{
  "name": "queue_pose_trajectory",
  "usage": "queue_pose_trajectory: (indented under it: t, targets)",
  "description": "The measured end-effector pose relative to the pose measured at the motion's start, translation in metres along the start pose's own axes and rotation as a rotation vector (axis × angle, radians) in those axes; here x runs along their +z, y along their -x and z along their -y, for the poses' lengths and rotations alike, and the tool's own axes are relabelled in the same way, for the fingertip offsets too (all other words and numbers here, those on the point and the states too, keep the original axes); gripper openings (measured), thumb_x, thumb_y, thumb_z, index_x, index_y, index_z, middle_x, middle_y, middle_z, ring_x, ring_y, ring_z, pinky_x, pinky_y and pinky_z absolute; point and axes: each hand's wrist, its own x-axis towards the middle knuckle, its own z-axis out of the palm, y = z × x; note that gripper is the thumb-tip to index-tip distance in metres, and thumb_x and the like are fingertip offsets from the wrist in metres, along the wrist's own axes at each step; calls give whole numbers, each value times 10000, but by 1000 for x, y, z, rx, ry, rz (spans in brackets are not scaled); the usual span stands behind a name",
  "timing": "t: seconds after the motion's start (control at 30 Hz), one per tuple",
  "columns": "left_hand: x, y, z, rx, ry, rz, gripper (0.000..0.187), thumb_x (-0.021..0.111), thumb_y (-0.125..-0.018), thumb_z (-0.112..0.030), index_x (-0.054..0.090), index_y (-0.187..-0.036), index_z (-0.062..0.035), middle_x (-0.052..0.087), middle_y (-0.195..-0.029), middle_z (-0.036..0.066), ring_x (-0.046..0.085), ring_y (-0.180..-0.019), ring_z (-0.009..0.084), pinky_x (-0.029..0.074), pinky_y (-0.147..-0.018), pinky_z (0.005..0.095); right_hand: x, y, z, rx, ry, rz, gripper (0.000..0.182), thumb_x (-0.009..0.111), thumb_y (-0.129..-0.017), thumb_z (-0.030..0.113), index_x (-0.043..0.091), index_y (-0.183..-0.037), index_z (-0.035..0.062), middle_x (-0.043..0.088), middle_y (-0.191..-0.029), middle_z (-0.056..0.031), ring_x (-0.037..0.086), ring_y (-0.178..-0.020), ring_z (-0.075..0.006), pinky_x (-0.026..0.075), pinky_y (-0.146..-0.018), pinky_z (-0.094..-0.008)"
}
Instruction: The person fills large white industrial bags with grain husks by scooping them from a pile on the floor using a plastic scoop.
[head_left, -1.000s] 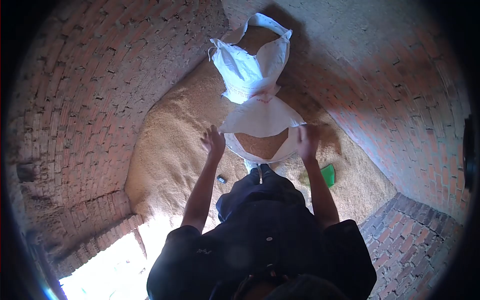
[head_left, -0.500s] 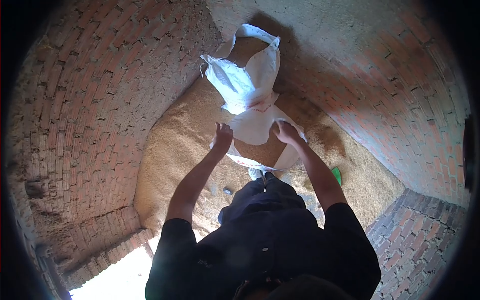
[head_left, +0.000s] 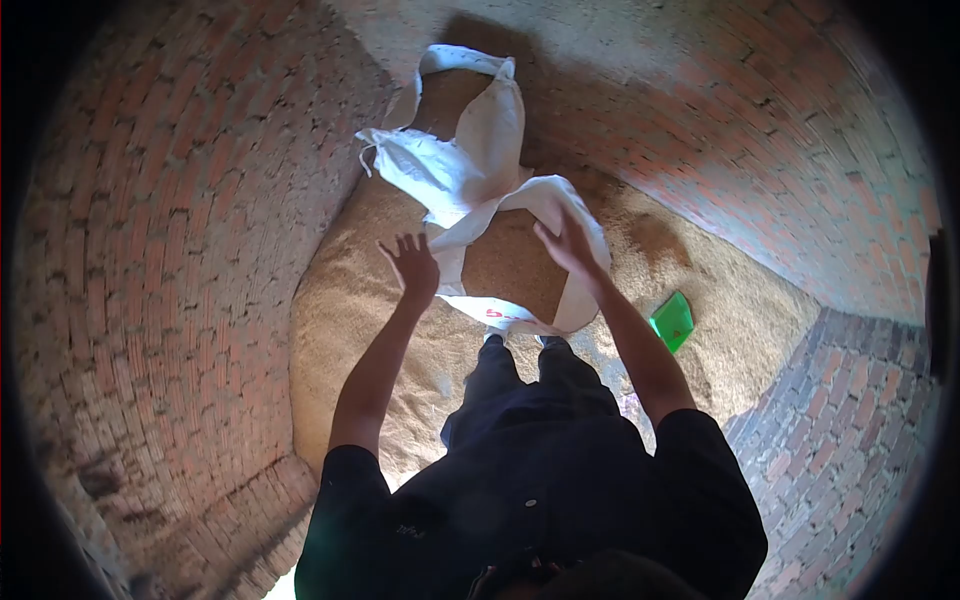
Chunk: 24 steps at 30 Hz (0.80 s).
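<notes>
A white sack (head_left: 500, 314) with a wide-open mouth stands just in front of my feet, filled with brown grain-like material (head_left: 512, 262). At its left rim my left hand (head_left: 412, 267) is spread, its fingers apart and holding nothing. My right hand (head_left: 568, 244) lies against the inside of the sack's right rim, fingers apart. Behind this sack is a second white sack (head_left: 492, 130), also open at the top and holding the same brown material. Its front edge folds down towards the nearer sack.
Loose tan material (head_left: 380, 350) covers the floor around the sacks. A green scoop-like object (head_left: 672, 322) lies on it to the right. Brick walls (head_left: 180, 240) rise on the left and right, meeting behind the sacks.
The near sack's rear rim, folded over before, now stands up and its mouth is wider. Both hands have opened. The view has shifted, and more of the green object shows.
</notes>
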Motion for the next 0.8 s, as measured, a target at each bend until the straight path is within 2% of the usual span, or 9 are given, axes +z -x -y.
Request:
queue_pose_trajectory:
  t: [0.13,0.23,0.3,0.4,0.43,0.5,0.57,0.67,0.8]
  targets:
    - [-9,-18,-36,176,164,-104,642,692,-716,-344,456,-1257,-93,507,-1189,152,418,-1199,335,69,-1036,681,-4,64,44,-20,-10,401,426,596,-869,320,553,-1156,8,597,-1115,-201,572,-1048,-335,455,-882,-398]
    - [-4,-33,-51,195,144,-110,606,692,-715,-335,474,-1228,-99,524,-1150,134,431,-1179,326,60,-1036,683,5,102,55,-46,188,451,464,672,-773,413,629,-1032,31,647,-876,-185,620,-831,-364,486,-744,-438]
    - [-4,-43,-50,252,177,-166,406,641,-756,-295,567,-1100,-94,548,-1090,116,448,-1150,316,78,-1033,678,29,118,45,-121,368,363,371,633,-777,404,666,-766,35,645,-738,-168,641,-736,-340,502,-661,-440]
    - [4,-65,-44,227,171,-250,208,543,-807,-259,640,-877,-90,565,-1041,117,463,-1114,306,119,-1027,659,45,125,35,-47,534,468,165,638,-722,200,683,-773,50,633,-791,-174,622,-792,-347,483,-723,-444]
    - [6,-72,-39,207,178,-265,209,514,-820,-250,648,-823,-90,569,-1027,119,464,-1106,303,138,-1020,654,52,130,30,-12,543,439,165,638,-722,200,683,-773,50,633,-791,-174,622,-792,-347,483,-723,-444]
    - [5,-82,-29,186,162,-242,249,538,-810,-260,623,-970,-90,584,-1008,133,484,-1078,298,141,-1035,628,59,133,22,-248,481,126,41,628,-637,100,658,-635,72,622,-609,-113,641,-621,-290,503,-593,-418]
    - [1,-88,-26,123,216,-238,301,581,-799,-291,593,-1021,-89,564,-1055,120,463,-1109,299,182,-1016,608,37,132,54,-107,504,248,59,639,-688,118,652,-702,62,644,-721,-107,642,-775,-283,502,-703,-407]
    - [0,-81,-27,127,473,-218,445,623,-787,-346,524,-1136,-87,531,-1138,120,428,-1148,301,250,-993,574,6,135,86,-220,422,-328,182,652,-713,132,594,-868,59,559,-1038,-86,523,-1022,-264,406,-918,-442]
    - [-38,-54,-70,175,598,-250,654,621,-796,-403,386,-1309,-75,464,-1247,141,382,-1212,326,280,-982,579,-31,158,85,47,303,-659,182,592,-739,-45,578,-906,25,564,-1071,-133,569,-970,-314,482,-801,-413]
